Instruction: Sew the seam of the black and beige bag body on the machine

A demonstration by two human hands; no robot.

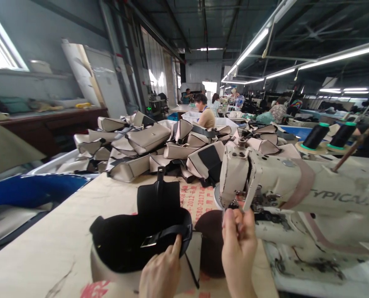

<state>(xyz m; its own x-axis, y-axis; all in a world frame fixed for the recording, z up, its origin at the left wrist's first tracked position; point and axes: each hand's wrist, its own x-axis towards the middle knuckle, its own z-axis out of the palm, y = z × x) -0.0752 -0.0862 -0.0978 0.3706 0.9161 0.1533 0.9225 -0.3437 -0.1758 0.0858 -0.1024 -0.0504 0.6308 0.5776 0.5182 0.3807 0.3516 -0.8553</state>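
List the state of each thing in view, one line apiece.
Left hand: resting on the bag's strap
Right hand: raised, fingertips pinched together
Black-lined bag: open, metal-buckled strap across it
Sewing machine: scuffed, cream paint worn
Black thread cones: upright
Beige bags: heaped

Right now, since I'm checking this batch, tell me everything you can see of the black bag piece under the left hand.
The black bag piece looks matte and leather-like, curved into a rounded shape, with a tall tab standing upright. A black strap crosses it through a silver rectangular buckle, and a thin black strap end hangs down at the right. The left hand touches the strap with its fingers. A beige panel lies beneath it.
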